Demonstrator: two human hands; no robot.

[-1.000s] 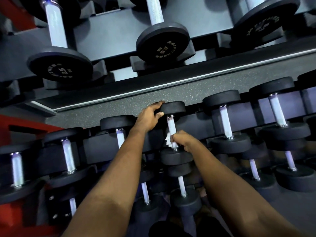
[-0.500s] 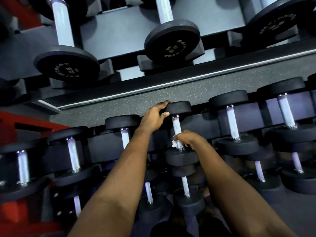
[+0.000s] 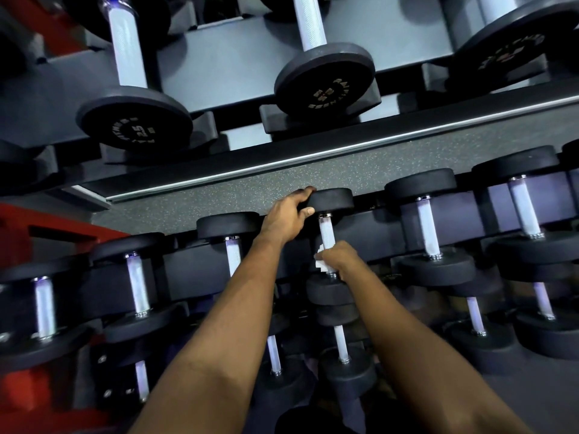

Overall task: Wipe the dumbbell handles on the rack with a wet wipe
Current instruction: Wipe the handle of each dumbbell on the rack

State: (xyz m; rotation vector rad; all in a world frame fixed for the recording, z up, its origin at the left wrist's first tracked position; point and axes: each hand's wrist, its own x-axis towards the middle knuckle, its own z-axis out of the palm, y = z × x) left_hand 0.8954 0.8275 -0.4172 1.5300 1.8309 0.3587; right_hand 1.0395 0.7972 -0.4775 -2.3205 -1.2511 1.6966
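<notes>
Step in hand: I'm wiping the handle point(image 3: 326, 231) of one dumbbell point(image 3: 333, 200) on the middle row of the rack point(image 3: 360, 145).
Left hand point(image 3: 286, 219): curled over the far head of that dumbbell, with the thumb on its near face, to steady it in its cradle.
Right hand point(image 3: 340, 256): clamped round the lower end of the handle, just above the near head point(image 3: 329, 289).
Wet wipe point(image 3: 322, 263): bunched between my right palm and the steel. A white corner pokes out on the left side of my fist.
Bare part: the upper stretch of the handle, up to the collar, shows uncovered between my two hands.
Doing it well: I judge the stroke should run the full length, collar to collar, with a twist of the wrist so the underside gets touched too.
Grip: firm enough to press the wipe into the knurling, but loose enough to slide.
Risk: the wipe is wadded, so little of it may be meeting the metal. Spreading it flatter would cover more.
Left to do: the neighbouring handles point(image 3: 427, 228) along the row look dry and untouched, though I can't be sure.
</notes>
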